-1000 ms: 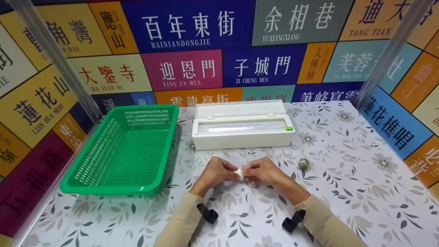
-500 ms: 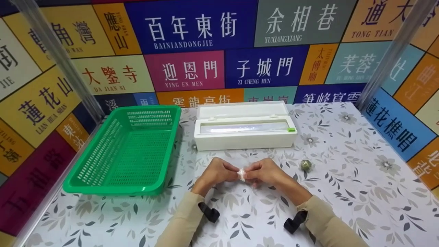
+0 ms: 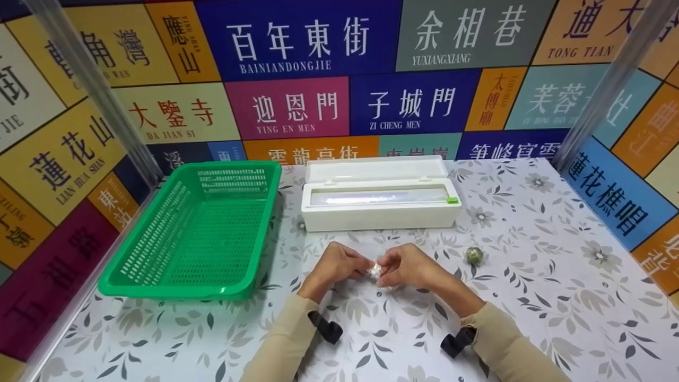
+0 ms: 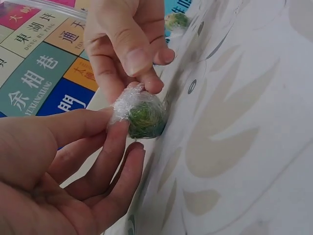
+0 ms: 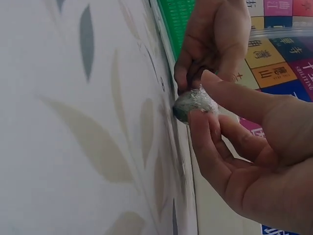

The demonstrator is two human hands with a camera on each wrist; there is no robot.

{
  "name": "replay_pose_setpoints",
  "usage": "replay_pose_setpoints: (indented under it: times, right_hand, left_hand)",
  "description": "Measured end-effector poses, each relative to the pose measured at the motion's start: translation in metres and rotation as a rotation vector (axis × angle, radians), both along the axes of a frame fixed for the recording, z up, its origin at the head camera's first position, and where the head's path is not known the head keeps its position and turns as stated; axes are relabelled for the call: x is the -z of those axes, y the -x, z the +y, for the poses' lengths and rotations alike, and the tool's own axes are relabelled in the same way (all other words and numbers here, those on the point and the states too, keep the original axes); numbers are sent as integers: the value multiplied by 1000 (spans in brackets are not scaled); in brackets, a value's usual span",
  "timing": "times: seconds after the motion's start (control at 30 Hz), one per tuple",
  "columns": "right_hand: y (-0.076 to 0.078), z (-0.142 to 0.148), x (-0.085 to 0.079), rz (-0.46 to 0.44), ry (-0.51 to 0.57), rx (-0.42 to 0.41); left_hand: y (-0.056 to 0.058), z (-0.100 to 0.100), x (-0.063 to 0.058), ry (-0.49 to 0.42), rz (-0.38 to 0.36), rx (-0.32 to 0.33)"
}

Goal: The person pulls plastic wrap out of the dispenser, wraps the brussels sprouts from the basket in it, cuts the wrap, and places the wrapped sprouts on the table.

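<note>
A small green ball point(image 4: 146, 119) wrapped in crinkled clear film is held between both hands just above the tabletop. In the head view it shows only as a whitish film bundle point(image 3: 375, 270). My left hand point(image 3: 338, 263) pinches it from the left with thumb and fingers. My right hand point(image 3: 411, 266) holds the film from the other side; in the right wrist view its thumb and fingers curve round the film. A second green ball point(image 3: 473, 256), shiny as if film-wrapped, lies on the table to the right of my right hand.
Behind the hands stands a white box point(image 3: 379, 218) with its lid raised, a roll of clear film point(image 3: 379, 197) inside and a green tab at its right. A green perforated basket point(image 3: 180, 292) sits at left. Flower-patterned cloth point(image 3: 557, 297) covers the table, with sign-printed panels around it.
The right thumb and forefinger have spread slightly apart, exposing more of the white film. The left hand stays almost still. The box, basket and second ball have not moved on the table.
</note>
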State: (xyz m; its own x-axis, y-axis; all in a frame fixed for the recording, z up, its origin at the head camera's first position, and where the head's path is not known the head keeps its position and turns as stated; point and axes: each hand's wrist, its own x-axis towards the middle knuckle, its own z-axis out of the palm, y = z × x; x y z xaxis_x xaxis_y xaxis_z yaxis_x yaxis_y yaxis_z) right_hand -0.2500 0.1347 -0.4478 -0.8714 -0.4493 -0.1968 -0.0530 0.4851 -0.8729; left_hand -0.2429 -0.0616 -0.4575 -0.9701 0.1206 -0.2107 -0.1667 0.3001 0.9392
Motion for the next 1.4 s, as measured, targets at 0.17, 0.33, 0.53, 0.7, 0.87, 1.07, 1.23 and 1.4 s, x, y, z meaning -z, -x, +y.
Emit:
replay_pose_setpoints:
  times: [0.17,0.33,0.53,0.7,0.87,1.07,1.23,1.4]
  right_hand:
    - [-2,-4,-1,63,-61,51]
    - [-3,-3,0,167,-78,20]
    - [-2,1,2,202,-70,-10]
    - [-2,-1,2,128,-57,-22]
    - [-3,-4,4,174,-67,-46]
    - [-5,-3,5,168,-53,-13]
    - [-8,-3,3,235,-88,-16]
    - [-8,-5,0,280,-118,-22]
  left_hand:
    - [2,-1,1,-20,-3,10]
    - [2,-1,4,-61,-18,19]
    - [-1,-3,1,-59,-20,57]
    - [0,-3,-2,15,-35,49]
    - [2,0,0,-16,-53,31]
    - [1,2,1,-21,-63,38]
    - [1,3,2,-38,-57,42]
    - [1,2,2,-84,-41,47]
